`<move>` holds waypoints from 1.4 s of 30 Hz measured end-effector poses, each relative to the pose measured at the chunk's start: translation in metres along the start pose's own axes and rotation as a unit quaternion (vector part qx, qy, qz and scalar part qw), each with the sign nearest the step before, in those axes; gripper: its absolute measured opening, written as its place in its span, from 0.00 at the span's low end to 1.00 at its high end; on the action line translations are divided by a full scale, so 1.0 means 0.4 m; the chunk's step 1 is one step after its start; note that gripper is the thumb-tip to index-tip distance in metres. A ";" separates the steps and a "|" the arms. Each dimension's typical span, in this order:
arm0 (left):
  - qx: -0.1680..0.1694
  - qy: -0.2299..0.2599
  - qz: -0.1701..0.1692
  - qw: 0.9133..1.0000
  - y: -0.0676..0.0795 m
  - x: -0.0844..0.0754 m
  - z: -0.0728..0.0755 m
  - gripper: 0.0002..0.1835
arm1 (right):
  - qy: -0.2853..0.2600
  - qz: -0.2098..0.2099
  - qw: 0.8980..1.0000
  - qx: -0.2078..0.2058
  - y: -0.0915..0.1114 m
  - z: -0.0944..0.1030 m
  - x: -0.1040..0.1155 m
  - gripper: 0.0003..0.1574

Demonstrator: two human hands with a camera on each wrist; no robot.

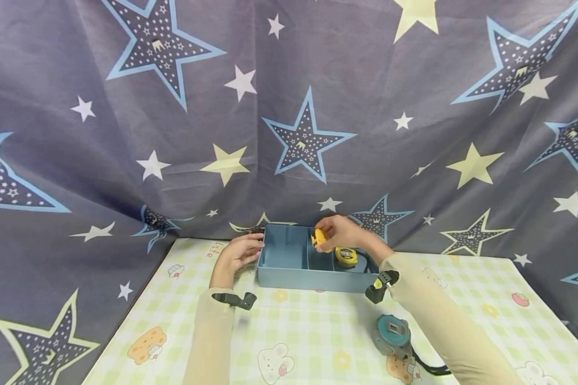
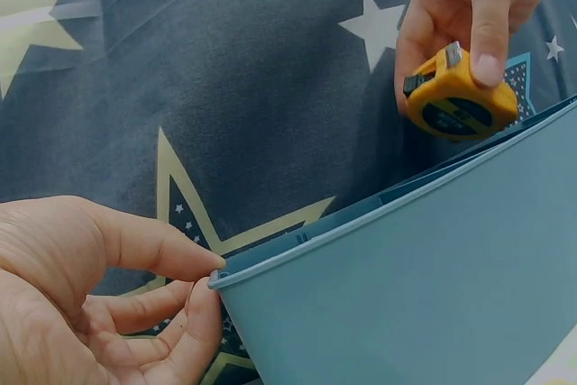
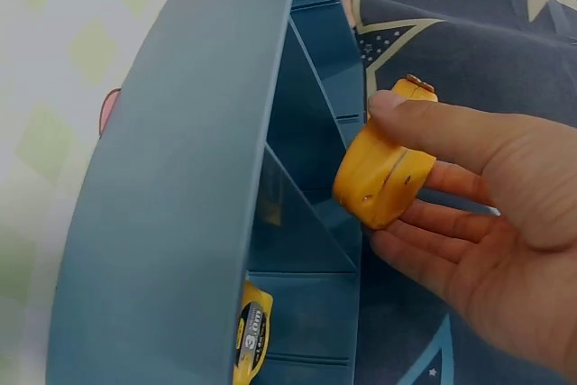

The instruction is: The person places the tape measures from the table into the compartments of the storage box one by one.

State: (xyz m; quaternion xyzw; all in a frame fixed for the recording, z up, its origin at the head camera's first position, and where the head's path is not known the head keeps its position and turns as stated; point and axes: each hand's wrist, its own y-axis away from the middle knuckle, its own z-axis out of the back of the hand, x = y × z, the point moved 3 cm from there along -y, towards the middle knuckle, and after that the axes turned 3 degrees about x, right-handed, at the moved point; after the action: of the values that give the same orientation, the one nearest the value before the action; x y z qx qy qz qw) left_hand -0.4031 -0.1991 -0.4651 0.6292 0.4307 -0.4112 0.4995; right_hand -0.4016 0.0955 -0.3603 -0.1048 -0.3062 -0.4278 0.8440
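A blue-grey divided box [image 1: 289, 279] stands on the table near the back curtain. My left hand [image 1: 241, 251] pinches the box's left end at the rim, finger and thumb at the corner in the left wrist view. Over the middle compartment, my right hand [image 1: 345, 233] holds a yellow tape measure [image 3: 383, 169] between thumb and fingers, tilted and above the rim. A second yellow tape measure [image 1: 346, 256] lies in the right compartment, partly hidden by the box wall in the right wrist view. The wide left compartment [image 1: 284, 251] shows a bare floor.
A larger teal and grey tape measure [image 1: 393, 334] with a black strap [image 1: 428, 368] lies on the checked tablecloth [image 1: 313, 326], beside my right forearm. Behind the box hangs a dark star-patterned curtain [image 1: 289, 198]. Each wrist wears a black camera mount.
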 end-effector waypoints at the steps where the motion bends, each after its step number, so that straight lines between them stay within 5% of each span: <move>1: 0.000 0.000 0.000 1.000 0.000 -0.001 0.000 0.28 | 0.007 0.000 1.000 0.000 -0.003 -0.002 -0.001 0.39; 29: 0.005 -0.003 0.003 1.000 -0.001 0.000 0.000 0.30 | 0.037 -0.023 0.999 0.004 -0.028 -0.026 -0.028 0.37; 42: 0.010 -0.003 0.001 1.000 -0.005 -0.002 0.000 0.30 | 0.117 -0.029 0.993 0.011 -0.038 -0.029 0.001 0.33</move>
State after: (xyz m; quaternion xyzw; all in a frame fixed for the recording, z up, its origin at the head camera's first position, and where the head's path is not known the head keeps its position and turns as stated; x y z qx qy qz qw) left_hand -0.4053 -0.1988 -0.4648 0.6335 0.4240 -0.4169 0.4951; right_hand -0.4083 0.0807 -0.3706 -0.0358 -0.2126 -0.4578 0.8625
